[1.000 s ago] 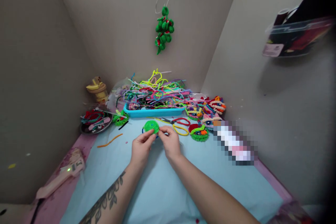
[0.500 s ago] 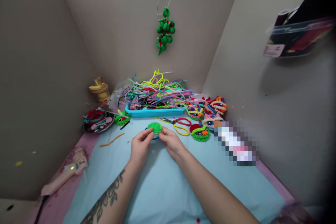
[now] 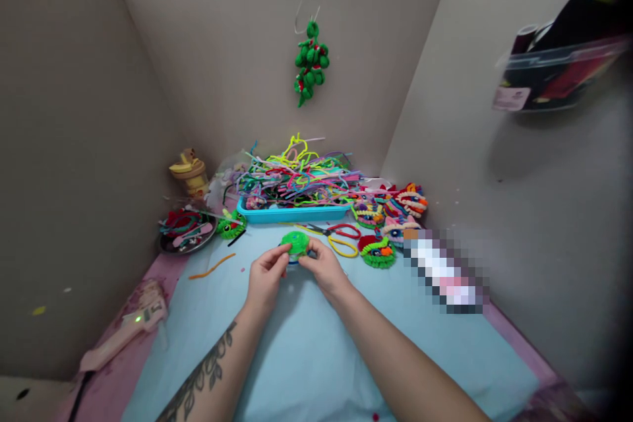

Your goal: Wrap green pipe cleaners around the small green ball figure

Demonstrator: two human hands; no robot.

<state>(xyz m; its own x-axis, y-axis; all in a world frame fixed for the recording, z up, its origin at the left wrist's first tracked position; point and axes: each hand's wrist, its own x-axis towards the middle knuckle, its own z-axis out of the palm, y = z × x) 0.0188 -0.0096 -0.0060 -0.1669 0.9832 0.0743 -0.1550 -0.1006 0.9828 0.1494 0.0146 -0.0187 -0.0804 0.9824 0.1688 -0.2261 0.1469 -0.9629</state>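
Between my two hands, just above the blue cloth (image 3: 316,343), is a bright green fuzzy disc (image 3: 295,243) that looks made of coiled pipe cleaner. A bit of blue shows at its underside. My left hand (image 3: 268,270) pinches its left edge with thumb and forefinger. On the opposite side my right hand (image 3: 324,267) grips the edge, its fingers partly hidden behind the disc. Scissors (image 3: 333,236) with red and yellow handles lie on the cloth just beyond my right hand. An orange pipe cleaner (image 3: 212,266) and a short black piece (image 3: 237,238) rest to the left.
A blue tray (image 3: 294,214) heaped with pipe cleaners stands at the back. Finished fuzzy crafts (image 3: 376,250) sit at right, and a green one (image 3: 231,224) at left beside a metal bowl (image 3: 182,247). A pink glue gun (image 3: 123,336) lies at the left edge. Grey panels enclose three sides.
The green disc has tilted and shifted slightly right, showing more of its face. My right fingers have changed their hold on its edge. The camera view has moved a little.
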